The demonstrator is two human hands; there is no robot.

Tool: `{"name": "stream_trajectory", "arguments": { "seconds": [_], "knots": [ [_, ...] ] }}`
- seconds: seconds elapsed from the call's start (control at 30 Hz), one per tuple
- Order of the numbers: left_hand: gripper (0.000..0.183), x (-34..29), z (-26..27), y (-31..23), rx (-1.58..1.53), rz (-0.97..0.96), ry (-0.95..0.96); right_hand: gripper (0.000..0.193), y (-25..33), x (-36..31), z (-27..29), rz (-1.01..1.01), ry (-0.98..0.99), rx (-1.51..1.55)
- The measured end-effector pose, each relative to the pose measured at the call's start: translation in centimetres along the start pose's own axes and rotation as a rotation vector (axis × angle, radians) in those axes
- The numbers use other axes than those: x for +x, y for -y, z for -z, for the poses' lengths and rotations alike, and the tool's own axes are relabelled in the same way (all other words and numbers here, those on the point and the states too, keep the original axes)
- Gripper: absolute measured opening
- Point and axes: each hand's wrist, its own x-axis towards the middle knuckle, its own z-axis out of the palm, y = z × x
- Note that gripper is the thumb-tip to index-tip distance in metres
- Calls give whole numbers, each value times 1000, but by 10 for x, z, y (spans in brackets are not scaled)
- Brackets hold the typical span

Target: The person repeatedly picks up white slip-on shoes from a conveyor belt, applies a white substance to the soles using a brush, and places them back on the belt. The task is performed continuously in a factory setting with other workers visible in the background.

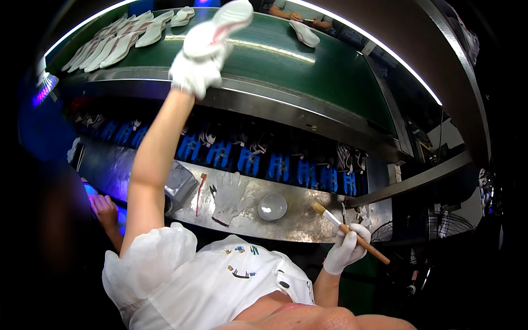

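Observation:
My left hand (193, 74), in a white glove, reaches far out over the green conveyor belt (264, 60). It is closed on a white shoe sole (219, 34) with a pinkish stripe, somewhat blurred by motion. Near the bench's right end, my gloved right hand (347, 248) grips a brush (357, 236) with a wooden handle and pale bristles, pointing up and left. A translucent round bowl (272, 207) stands on the metal bench (300, 223) to the left of the brush.
Several white soles (118, 47) lie at the belt's far left, another sole (304, 34) at the far right near a person (308, 14). A spare glove (228, 198), a red-handled small brush (200, 195) and a grey device (179, 184) rest on the bench. Blue holders (248, 160) move below the belt's metal edge.

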Motion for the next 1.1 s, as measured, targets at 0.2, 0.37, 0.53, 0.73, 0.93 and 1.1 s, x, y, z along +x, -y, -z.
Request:
{"name": "stream_trajectory", "arguments": {
  "seconds": [0.2, 0.37, 0.53, 0.73, 0.93, 1.1],
  "knots": [
    [64, 54, 49, -56, 649, -594, -805, 15, -11, -9, -8, -30, -13, 17],
    [50, 76, 45, -43, 1049, -355, -821, 12, -17, -13, -1, -110, -30, -77],
    [49, 147, 70, -41, 2148, 70, -570, 11, -24, -20, -5, -92, -78, -107],
    [57, 257, 153, 14, 2670, 66, -292, 8, -28, -24, -6, -117, -117, -171],
    [68, 316, 185, 52, 2975, 321, -430, 10, -33, -24, 4, -206, -196, -258],
    [65, 344, 191, 70, 2991, 316, -471, 12, -42, -17, 15, -216, -220, -339]
  ]
}}
